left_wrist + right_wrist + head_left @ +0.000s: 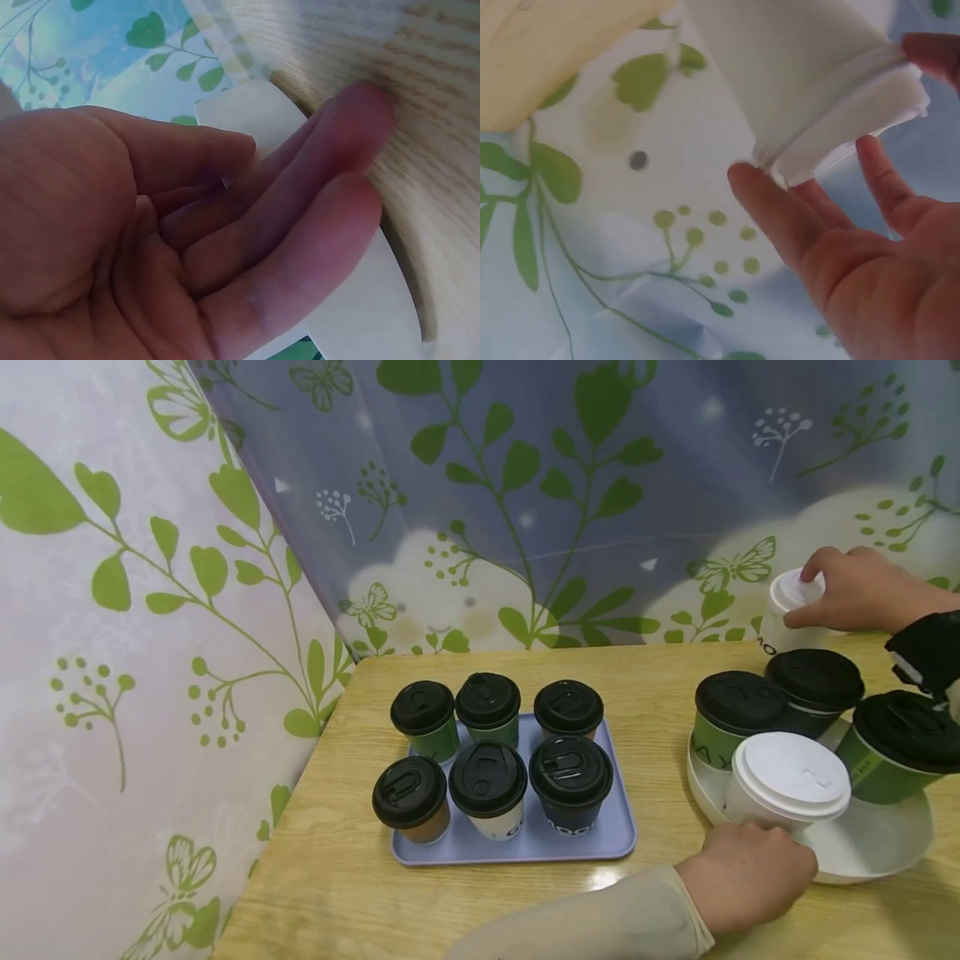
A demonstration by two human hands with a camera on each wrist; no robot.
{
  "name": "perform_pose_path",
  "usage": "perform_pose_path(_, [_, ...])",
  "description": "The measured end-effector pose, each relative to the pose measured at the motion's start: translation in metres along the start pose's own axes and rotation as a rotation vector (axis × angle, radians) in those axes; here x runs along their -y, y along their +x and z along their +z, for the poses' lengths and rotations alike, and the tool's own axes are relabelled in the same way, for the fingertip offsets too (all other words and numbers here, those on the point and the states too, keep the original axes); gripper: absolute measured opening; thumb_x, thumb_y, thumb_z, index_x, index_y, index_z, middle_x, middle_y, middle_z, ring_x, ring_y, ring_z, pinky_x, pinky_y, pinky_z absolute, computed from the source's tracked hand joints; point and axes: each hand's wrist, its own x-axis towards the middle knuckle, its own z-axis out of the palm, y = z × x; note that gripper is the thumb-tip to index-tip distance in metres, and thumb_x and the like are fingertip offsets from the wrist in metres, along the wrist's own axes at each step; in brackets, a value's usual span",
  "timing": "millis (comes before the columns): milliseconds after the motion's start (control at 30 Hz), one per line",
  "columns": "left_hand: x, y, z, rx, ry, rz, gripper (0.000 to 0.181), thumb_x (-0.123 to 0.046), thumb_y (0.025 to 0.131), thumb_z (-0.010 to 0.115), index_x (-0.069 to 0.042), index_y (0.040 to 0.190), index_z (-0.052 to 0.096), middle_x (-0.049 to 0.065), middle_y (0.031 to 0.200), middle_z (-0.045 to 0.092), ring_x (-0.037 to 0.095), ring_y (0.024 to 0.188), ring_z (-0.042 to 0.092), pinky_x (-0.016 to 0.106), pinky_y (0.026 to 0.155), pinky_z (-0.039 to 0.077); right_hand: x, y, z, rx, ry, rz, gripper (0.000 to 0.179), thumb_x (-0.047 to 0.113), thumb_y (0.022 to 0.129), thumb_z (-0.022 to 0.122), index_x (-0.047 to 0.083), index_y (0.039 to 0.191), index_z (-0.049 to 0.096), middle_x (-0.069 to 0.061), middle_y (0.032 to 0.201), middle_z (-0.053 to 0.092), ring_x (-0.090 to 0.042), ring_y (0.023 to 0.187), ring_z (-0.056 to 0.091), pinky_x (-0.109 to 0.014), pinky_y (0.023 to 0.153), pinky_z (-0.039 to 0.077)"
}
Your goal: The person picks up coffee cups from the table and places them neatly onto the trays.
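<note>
My right hand (862,589) grips a white paper cup (795,67) around its white lid, thumb on one side and fingers on the other. In the head view this cup is at the back right; its base is hidden behind a black lid. My left hand (750,872) lies at the near left side of a white bowl (892,843), its fingers loosely bent. The left wrist view shows those fingers (292,262) along the bowl's side, with nothing visible in the palm. Inside the bowl stand a white-lidded cup (791,777) and several black-lidded cups (738,702).
A lilac tray (517,852) on the wooden table (315,877) bears several black-lidded paper cups (487,777) in two rows. A leaf-patterned curtain (480,527) hangs behind the table's back edge, and a similar one (112,693) at the left.
</note>
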Motion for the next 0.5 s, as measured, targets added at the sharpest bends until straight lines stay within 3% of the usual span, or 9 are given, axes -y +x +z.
perform_pose_path(133, [-0.001,-0.001,0.001,-0.021,0.014,0.002,0.019,-0.032,0.107,0.056,-0.042,0.101,0.07,-0.021,0.102,0.07,0.003,0.084,0.059,0.03,0.059,0.051,0.004,-0.011,-0.009,-0.129,0.039,-0.003,0.064,0.026,0.087,0.074,-0.018,0.123,0.045,-0.046,0.12,0.044,-0.058,0.105,0.042,-0.068,0.085,0.043])
perform_pose_path(267, [-0.002,-0.001,0.002,-0.042,0.033,0.001,0.022,-0.031,0.108,0.053,-0.043,0.104,0.07,-0.021,0.103,0.07,0.003,0.085,0.06,0.03,0.059,0.051,0.005,-0.025,-0.016,-0.208,0.103,0.016,0.064,0.028,0.088,0.071,-0.014,0.128,0.046,-0.046,0.134,0.035,-0.061,0.118,0.033,-0.074,0.095,0.034])
perform_pose_path(400, [-0.003,-0.001,0.003,-0.044,0.034,0.005,0.023,-0.031,0.109,0.05,-0.043,0.106,0.07,-0.021,0.102,0.069,0.003,0.085,0.059,0.029,0.058,0.051,0.005,-0.04,-0.02,-0.258,0.15,0.082,0.069,0.033,0.09,0.07,-0.009,0.137,0.044,-0.043,0.145,0.029,-0.061,0.127,0.027,-0.077,0.101,0.03])
perform_pose_path(500, [-0.004,0.0,0.003,-0.032,0.016,0.003,0.024,-0.03,0.11,0.05,-0.043,0.107,0.07,-0.02,0.102,0.069,0.003,0.084,0.058,0.03,0.058,0.051,0.007,-0.053,-0.02,-0.341,0.211,0.119,0.067,0.027,0.091,0.071,-0.007,0.142,0.043,-0.04,0.151,0.028,-0.061,0.128,0.028,-0.077,0.101,0.032])
